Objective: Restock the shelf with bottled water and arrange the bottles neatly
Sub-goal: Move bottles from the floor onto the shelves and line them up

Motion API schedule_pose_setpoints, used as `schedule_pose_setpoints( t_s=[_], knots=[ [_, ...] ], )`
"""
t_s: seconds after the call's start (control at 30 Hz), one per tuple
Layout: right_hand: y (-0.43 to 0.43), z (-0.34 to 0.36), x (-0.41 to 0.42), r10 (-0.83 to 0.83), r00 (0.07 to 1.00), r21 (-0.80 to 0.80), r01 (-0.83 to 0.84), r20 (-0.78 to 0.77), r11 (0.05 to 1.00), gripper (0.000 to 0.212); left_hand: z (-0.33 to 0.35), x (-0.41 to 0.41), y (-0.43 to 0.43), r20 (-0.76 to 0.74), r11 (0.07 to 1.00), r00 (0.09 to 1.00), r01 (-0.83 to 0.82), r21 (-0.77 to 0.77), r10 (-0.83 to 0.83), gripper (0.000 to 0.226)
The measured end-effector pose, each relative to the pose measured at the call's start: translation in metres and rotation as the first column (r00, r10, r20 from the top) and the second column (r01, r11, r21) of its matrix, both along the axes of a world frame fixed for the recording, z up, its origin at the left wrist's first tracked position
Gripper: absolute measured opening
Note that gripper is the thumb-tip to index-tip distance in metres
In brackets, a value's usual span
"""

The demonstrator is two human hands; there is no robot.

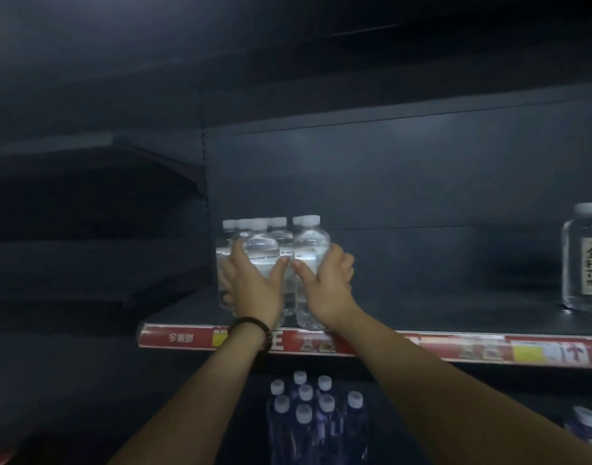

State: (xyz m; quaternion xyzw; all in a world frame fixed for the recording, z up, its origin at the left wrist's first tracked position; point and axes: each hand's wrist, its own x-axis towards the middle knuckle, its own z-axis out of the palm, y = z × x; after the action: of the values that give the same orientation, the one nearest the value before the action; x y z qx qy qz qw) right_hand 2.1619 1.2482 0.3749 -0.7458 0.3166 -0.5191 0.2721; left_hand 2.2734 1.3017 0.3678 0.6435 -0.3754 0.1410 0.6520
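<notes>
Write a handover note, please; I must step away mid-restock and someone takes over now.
Left hand grips the left side of the small water bottles, thumb across the front.
Right hand grips the cluster's right side.
Bottles stand upright at the left end of the shelf, near its front edge; a large square bottle stands far right, blue bottles on the level below.
Done: one cluster placed.
Left: fill the gap between, straighten rows.

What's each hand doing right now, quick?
Left hand: fingers wrapped round the left side of the water bottle cluster.
Right hand: fingers curled round the rightmost bottle of that cluster.
</notes>
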Motion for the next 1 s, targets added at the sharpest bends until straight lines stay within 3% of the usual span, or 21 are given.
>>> schedule_pose_setpoints(
  t_s=[0.1,0.2,0.27,0.37,0.5,0.7,0.77,0.87,0.93,1.0],
  knots=[
    [-0.002,-0.004,0.012,-0.108,0.992,-0.072,0.104,-0.058,0.992,0.088,0.001,0.007,-0.01,0.071,0.995,0.996,-0.066,0.069,0.061,0.078],
    [-0.006,-0.009,0.004,-0.172,0.908,-0.108,0.14,-0.383,0.984,0.106,-0.006,0.019,-0.006,0.165,0.983,0.983,-0.105,0.151,0.079,0.085],
    [-0.01,-0.023,-0.003,-0.113,0.837,-0.067,0.091,-0.535,0.994,0.115,-0.016,0.027,0.0,0.234,0.964,0.968,-0.141,0.225,0.086,0.087],
    [-0.012,-0.035,-0.007,-0.022,0.802,-0.012,0.018,-0.596,1.0,0.113,-0.027,0.033,0.004,0.25,0.932,0.968,-0.105,0.346,0.016,0.092],
    [-0.01,-0.022,0.004,-0.037,0.753,0.003,0.051,-0.657,0.999,0.117,-0.022,0.034,0.002,0.204,0.891,0.977,-0.042,0.452,-0.057,0.097],
    [-0.008,-0.029,0.024,-0.253,0.649,-0.153,0.207,-0.717,0.966,0.126,-0.016,0.027,-0.003,0.09,0.875,0.99,0.052,0.482,-0.108,0.099],
    [-0.008,-0.029,0.024,-0.281,0.635,-0.181,0.22,-0.719,0.959,0.123,-0.015,0.023,-0.004,0.079,0.878,0.993,0.043,0.476,-0.092,0.099],
    [-0.007,-0.022,0.01,-0.197,0.667,-0.118,0.163,-0.718,0.98,0.112,-0.013,0.02,0.004,0.075,0.849,0.994,0.026,0.528,-0.078,0.104],
    [-0.005,-0.015,-0.011,-0.117,0.754,-0.056,0.106,-0.647,0.993,0.088,-0.015,0.015,0.016,0.081,0.822,0.995,-0.005,0.57,-0.05,0.111],
    [0.001,-0.01,-0.043,-0.105,0.817,-0.101,0.058,-0.567,0.993,0.054,-0.024,0.003,0.03,0.158,0.839,0.987,-0.096,0.536,0.013,0.108]
  ],
)
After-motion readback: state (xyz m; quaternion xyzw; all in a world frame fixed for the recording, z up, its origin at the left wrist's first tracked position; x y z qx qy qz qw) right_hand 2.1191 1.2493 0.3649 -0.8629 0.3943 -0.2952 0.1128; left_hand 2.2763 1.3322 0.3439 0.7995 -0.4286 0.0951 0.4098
